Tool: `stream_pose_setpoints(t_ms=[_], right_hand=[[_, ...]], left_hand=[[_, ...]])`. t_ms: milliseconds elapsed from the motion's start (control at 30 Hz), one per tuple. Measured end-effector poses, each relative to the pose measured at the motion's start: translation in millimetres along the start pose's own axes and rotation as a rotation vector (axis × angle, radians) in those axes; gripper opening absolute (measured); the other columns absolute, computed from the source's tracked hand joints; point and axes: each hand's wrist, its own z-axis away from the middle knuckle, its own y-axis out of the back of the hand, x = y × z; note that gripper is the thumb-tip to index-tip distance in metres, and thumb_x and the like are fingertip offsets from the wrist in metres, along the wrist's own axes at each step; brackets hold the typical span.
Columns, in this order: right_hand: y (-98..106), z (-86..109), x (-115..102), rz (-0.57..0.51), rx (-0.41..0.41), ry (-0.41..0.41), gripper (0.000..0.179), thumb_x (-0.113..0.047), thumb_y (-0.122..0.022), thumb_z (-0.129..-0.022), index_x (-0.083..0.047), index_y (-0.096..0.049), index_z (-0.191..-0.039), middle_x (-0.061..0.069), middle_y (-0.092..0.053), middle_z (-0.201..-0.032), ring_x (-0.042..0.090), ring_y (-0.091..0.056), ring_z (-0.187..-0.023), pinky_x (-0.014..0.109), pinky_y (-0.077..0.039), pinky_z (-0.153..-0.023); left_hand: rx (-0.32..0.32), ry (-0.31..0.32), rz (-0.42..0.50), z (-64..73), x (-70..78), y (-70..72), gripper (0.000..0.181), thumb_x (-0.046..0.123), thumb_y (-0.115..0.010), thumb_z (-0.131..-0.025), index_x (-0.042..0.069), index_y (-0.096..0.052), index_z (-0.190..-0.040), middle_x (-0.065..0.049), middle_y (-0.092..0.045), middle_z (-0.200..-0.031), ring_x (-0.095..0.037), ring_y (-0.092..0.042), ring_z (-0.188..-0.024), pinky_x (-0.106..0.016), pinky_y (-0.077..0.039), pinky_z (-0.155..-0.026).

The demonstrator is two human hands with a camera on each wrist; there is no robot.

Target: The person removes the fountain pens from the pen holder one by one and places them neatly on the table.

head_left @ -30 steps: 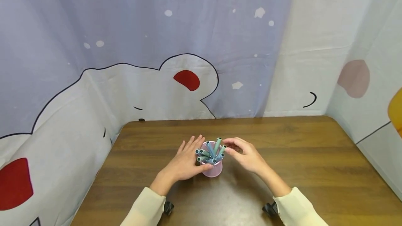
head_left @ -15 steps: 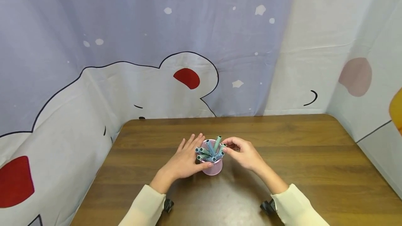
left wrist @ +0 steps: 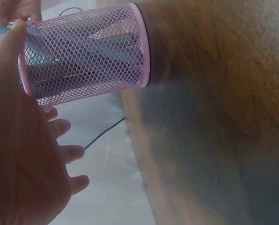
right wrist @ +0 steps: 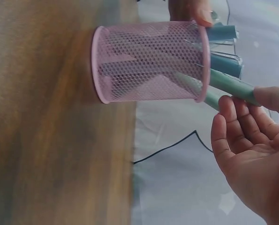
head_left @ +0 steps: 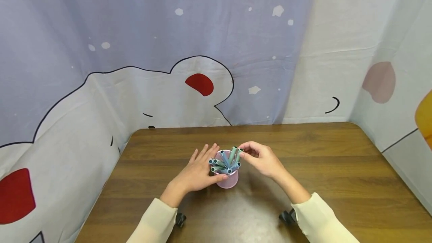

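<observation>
A pink mesh pen holder (head_left: 227, 182) stands upright on the table, full of several blue and green markers (head_left: 225, 159) leaning in different directions. My left hand (head_left: 197, 175) lies along its left side, fingers straight and spread, thumb over the near part of the rim. On the other side, my right hand (head_left: 266, 161) pinches a green marker (right wrist: 233, 86) near its upper end between thumb and fingers. The marker's lower part is inside the holder, visible through the mesh (right wrist: 153, 61) in the right wrist view.
The brown wooden table (head_left: 303, 153) spreads out around the holder. A printed curtain (head_left: 263, 48) with white and lilac areas hangs behind the table and along both sides. Black wrist straps (head_left: 287, 217) show at the sleeves.
My right hand has closed on the green marker at the right of the holder and shifted slightly up and away, the marker's end rising with it. The left hand stays at the rim.
</observation>
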Motion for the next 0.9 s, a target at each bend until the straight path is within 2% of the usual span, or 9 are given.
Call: stream_pose_setpoints(t_ms=[333,567,800,900], right_hand=[[17.0,-5.0,-17.9,-0.016,0.037,-0.005,0.017,-0.009,-0.071,-0.095,-0.001,-0.07,-0.111,0.01,-0.073,-0.102,0.016,-0.069,-0.091,0.021,-0.056,-0.079],[31.7,-7.3,-32.3,-0.103,0.057,-0.018,0.019,-0.009,-0.069,-0.096,0.001,-0.068,-0.112,0.014,-0.071,-0.105,0.025,-0.07,-0.097,0.022,-0.057,-0.086],[48.6,-7.7,-41.3,-0.159,0.079,-0.019,0.024,-0.007,-0.067,-0.097,0.008,-0.065,-0.116,0.018,-0.07,-0.106,0.013,-0.07,-0.093,0.025,-0.058,-0.086],[55.8,-7.3,-42.8,-0.193,0.093,-0.014,0.025,-0.005,-0.066,-0.098,0.011,-0.063,-0.116,0.016,-0.07,-0.106,0.011,-0.07,-0.093,0.026,-0.058,-0.086]], left_hand=[[-0.03,0.017,-0.02,-0.9,-0.8,0.6,0.106,0.084,-0.045,-0.086,0.02,-0.013,-0.164,0.001,-0.012,-0.171,-0.028,-0.008,-0.157,-0.057,-0.007,-0.125],[-0.033,0.019,-0.008,-0.5,-1.3,1.7,0.105,0.083,-0.047,-0.086,0.021,-0.015,-0.164,0.001,-0.012,-0.171,-0.028,-0.007,-0.157,-0.058,-0.006,-0.124],[-0.026,0.005,-0.012,-0.4,-1.9,1.5,0.104,0.082,-0.047,-0.087,0.02,-0.016,-0.164,-0.002,-0.014,-0.17,-0.03,-0.01,-0.157,-0.058,-0.007,-0.124],[-0.031,0.008,-0.02,-0.8,-2.4,0.9,0.105,0.083,-0.046,-0.086,0.02,-0.014,-0.164,-0.002,-0.014,-0.171,-0.028,-0.009,-0.157,-0.058,-0.007,-0.124]])
